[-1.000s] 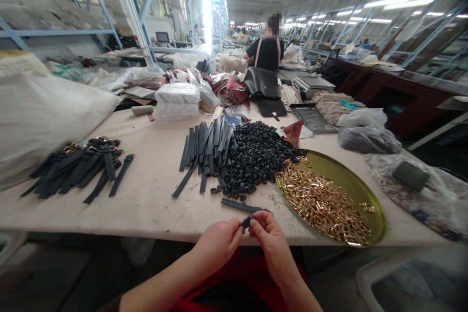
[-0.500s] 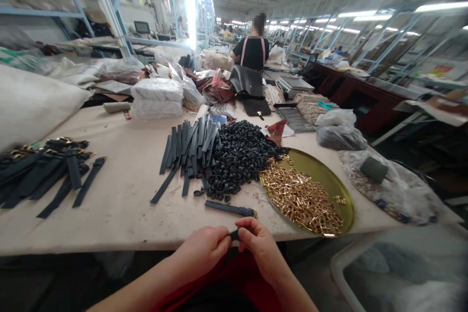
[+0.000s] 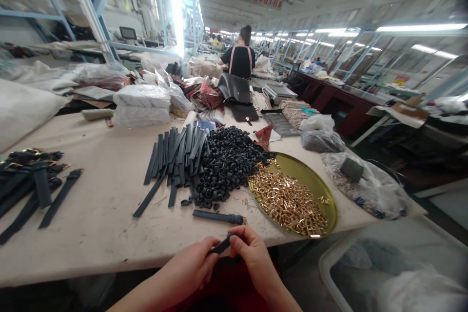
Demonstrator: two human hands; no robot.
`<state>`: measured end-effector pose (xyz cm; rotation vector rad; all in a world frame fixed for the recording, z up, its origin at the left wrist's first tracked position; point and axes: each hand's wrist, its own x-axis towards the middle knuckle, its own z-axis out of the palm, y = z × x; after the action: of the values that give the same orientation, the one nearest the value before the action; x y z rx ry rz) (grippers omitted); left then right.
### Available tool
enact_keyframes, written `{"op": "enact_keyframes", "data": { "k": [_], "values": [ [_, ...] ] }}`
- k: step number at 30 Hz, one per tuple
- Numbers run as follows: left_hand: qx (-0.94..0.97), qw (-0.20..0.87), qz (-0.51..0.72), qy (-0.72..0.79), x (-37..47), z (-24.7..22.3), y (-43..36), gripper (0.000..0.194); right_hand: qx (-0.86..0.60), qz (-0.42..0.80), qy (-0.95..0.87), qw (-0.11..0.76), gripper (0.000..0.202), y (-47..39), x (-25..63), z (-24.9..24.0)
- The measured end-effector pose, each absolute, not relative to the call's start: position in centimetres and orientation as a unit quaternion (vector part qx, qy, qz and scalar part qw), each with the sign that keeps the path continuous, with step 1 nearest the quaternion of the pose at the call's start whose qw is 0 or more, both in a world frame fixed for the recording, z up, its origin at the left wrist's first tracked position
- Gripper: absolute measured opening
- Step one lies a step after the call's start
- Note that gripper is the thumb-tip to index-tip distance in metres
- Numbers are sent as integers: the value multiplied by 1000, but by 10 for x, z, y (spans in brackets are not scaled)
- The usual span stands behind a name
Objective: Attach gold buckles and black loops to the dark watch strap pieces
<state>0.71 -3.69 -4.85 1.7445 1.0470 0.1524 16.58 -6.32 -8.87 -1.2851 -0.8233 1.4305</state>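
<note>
Between my hands, at the table's front edge, is a dark strap (image 3: 221, 245). My left hand (image 3: 197, 263) is closed around its lower part, while my right hand (image 3: 247, 248) pinches its upper end between thumb and fingers. Whether a buckle sits under the right fingers is hidden. Just beyond lies another dark strap with a gold buckle (image 3: 219, 217). Farther back are a stack of dark strips (image 3: 179, 153) and a heap of small black loops (image 3: 232, 161). Gold buckle parts (image 3: 288, 200) fill much of a round gold tray (image 3: 321, 180) on the right.
Straps with gold buckles (image 3: 31, 180) are piled at the left. Behind are plastic-wrapped bundles (image 3: 142, 105) and a black leather piece (image 3: 236, 90). A clear bag (image 3: 369, 187) lies right of the tray, above a white bin (image 3: 325, 265). Another person (image 3: 239, 61) stands farther off.
The view has tilted up and turned a little right. My left hand has drawn slightly away from my right, and more of the strap shows between them.
</note>
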Motion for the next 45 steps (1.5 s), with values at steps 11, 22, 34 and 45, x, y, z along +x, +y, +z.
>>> {"op": "enact_keyframes", "data": {
  "k": [11,22,34,45],
  "values": [
    [718,502,182,447,2,-49,-20,37,-712,190,-580,346,25,-33,231,-74],
    [734,473,156,462,8,-49,-27,30,-855,-9,-512,79,20,12,303,-74],
    [683,510,267,449,25,-27,-15,28,-599,462,-538,372,15,-39,214,-30],
    [642,551,274,457,19,-36,-23,20,-516,605,-422,436,18,-54,171,-44]
  ]
}}
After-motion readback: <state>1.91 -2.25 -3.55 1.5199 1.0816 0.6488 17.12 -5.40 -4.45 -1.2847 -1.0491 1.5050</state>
